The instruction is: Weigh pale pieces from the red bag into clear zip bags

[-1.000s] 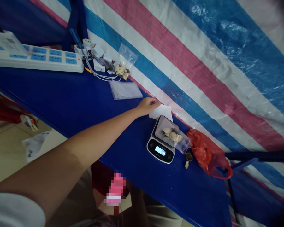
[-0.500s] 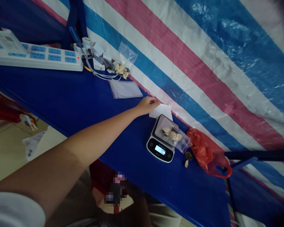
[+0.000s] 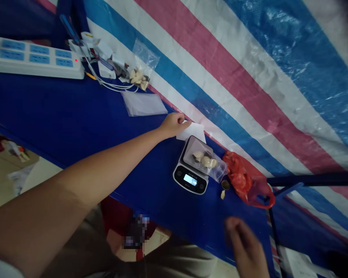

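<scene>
My left hand (image 3: 175, 125) rests at the upper left of a sheet of white paper (image 3: 196, 131), its fingers curled; whether anything is pinched in them is hidden. Just below the paper stands a digital kitchen scale (image 3: 190, 181) with a lit display. On its platform lies a clear plastic bag (image 3: 219, 170) with several pale, dark-backed pieces (image 3: 208, 161) in it. My right hand (image 3: 246, 245) is at the lower right over the table's front edge, smeared by motion, and its grip is unclear. Near the scale lie a small brownish round piece (image 3: 225, 185) and a pale piece (image 3: 222, 194).
A red plastic bag (image 3: 243, 179) lies right of the scale. Flat clear bags (image 3: 146, 103) are left of the paper. Farther back sit a bag of pale pieces (image 3: 139, 78), a screwdriver (image 3: 69, 29), cables and a power strip (image 3: 37, 58). A striped tarp (image 3: 208, 69) rises behind the blue table.
My right hand has come into view at the lower right. The whole scene has shifted slightly left and up; my left hand stays by the paper.
</scene>
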Action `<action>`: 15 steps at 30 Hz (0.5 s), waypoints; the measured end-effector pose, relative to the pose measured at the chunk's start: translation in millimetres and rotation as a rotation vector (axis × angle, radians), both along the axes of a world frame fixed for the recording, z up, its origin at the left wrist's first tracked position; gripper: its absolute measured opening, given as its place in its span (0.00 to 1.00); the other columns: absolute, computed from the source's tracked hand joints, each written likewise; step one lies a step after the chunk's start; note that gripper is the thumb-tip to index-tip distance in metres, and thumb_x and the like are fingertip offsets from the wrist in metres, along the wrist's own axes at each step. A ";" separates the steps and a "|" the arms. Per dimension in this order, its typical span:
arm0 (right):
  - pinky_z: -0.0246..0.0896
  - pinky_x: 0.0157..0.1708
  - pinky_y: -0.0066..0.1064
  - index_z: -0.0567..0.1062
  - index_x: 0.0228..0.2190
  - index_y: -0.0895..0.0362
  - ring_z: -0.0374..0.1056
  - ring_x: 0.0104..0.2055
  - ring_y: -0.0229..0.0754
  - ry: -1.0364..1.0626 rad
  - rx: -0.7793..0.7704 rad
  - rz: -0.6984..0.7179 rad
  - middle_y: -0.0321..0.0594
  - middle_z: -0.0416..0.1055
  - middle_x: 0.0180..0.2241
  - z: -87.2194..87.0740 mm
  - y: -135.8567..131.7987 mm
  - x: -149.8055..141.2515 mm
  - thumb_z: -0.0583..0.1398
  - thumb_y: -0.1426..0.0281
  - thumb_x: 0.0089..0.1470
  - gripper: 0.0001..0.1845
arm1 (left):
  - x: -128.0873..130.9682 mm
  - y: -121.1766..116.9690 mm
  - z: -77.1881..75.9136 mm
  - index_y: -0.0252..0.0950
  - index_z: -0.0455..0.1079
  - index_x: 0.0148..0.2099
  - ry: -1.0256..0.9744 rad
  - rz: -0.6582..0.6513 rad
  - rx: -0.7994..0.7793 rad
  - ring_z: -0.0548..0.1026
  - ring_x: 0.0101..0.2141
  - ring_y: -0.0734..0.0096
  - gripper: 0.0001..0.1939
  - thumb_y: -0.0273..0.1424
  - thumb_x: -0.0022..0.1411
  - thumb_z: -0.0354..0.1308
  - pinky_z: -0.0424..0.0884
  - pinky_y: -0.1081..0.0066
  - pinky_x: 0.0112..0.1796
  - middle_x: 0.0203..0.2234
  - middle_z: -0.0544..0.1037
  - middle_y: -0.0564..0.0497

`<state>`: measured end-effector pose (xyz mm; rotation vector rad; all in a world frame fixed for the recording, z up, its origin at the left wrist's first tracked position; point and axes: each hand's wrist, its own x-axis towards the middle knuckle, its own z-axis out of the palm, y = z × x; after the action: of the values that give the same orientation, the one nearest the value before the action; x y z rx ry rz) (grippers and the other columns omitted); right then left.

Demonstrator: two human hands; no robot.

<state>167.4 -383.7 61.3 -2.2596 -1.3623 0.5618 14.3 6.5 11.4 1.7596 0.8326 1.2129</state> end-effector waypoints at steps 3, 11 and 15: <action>0.66 0.45 0.43 0.75 0.47 0.59 0.72 0.45 0.55 -0.425 0.173 -0.257 0.52 0.75 0.44 -7.7 43.6 40.8 0.57 0.51 0.61 0.25 | 2.2 1.4 -1.9 0.40 0.42 0.19 0.047 0.062 0.062 0.48 0.21 0.76 0.26 0.30 0.55 0.59 0.45 0.66 0.27 0.15 0.45 0.59; 0.62 0.37 0.38 0.74 0.51 0.59 0.73 0.43 0.55 -0.726 -0.095 -0.313 0.57 0.72 0.46 -49.5 110.2 34.7 0.52 0.59 0.66 0.21 | 7.1 8.0 -9.6 0.39 0.39 0.19 0.061 -0.004 0.066 0.46 0.22 0.76 0.22 0.22 0.51 0.53 0.43 0.65 0.28 0.16 0.44 0.58; 0.54 0.29 0.34 0.75 0.39 0.58 0.71 0.30 0.49 -0.703 -0.088 -0.326 0.49 0.75 0.33 -51.1 106.5 35.7 0.53 0.61 0.65 0.16 | 7.2 6.9 -9.8 0.39 0.40 0.21 0.049 -0.019 0.079 0.47 0.23 0.74 0.21 0.23 0.50 0.53 0.43 0.64 0.29 0.17 0.45 0.57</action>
<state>203.1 -277.2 10.2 -2.8110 -1.2080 -0.3262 21.5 13.4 1.6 1.8639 0.8041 1.2093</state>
